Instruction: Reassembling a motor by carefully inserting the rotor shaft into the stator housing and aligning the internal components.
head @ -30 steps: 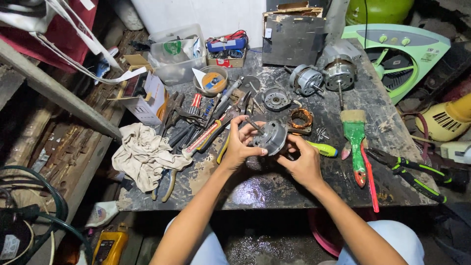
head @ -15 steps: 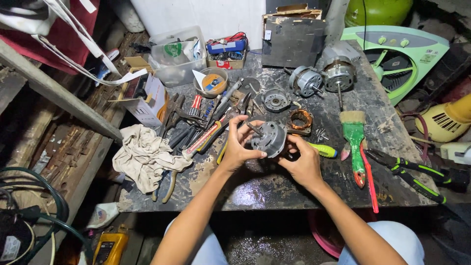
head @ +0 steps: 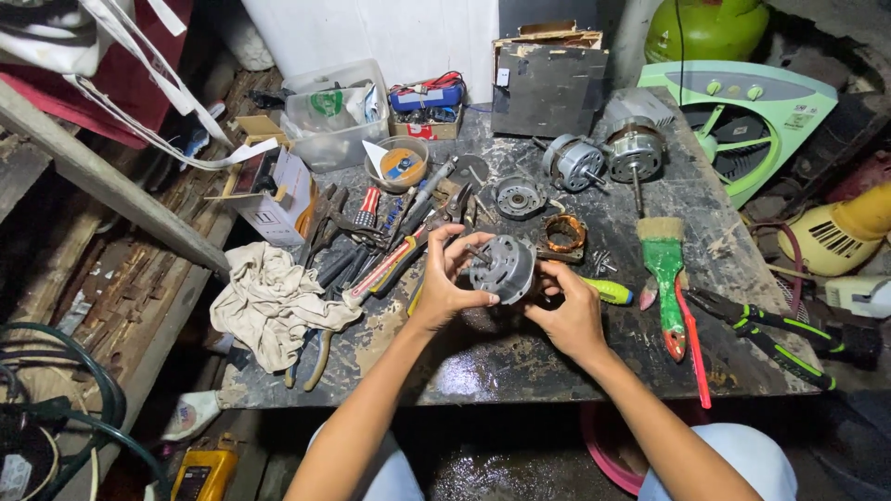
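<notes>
Both hands hold a round grey metal motor housing (head: 502,268) just above the dark workbench (head: 520,357). My left hand (head: 449,282) cups its left side, thumb and fingers curled around the rim. My right hand (head: 568,309) grips the right side from below. A copper-wound stator (head: 562,236) lies just behind the housing. A yellow-green screwdriver handle (head: 611,291) pokes out past my right hand. A loose round end cover (head: 518,197) rests farther back.
A pile of pliers and screwdrivers (head: 376,243) and a crumpled cloth (head: 271,304) lie at the left. Two small motors (head: 605,156) stand at the back. A green-handled brush (head: 663,278) and green pliers (head: 778,338) lie at the right, a fan housing (head: 742,121) beyond.
The motor housing has turned slightly between my hands, and my left fingers have shifted on its rim. Nothing else on the bench moved.
</notes>
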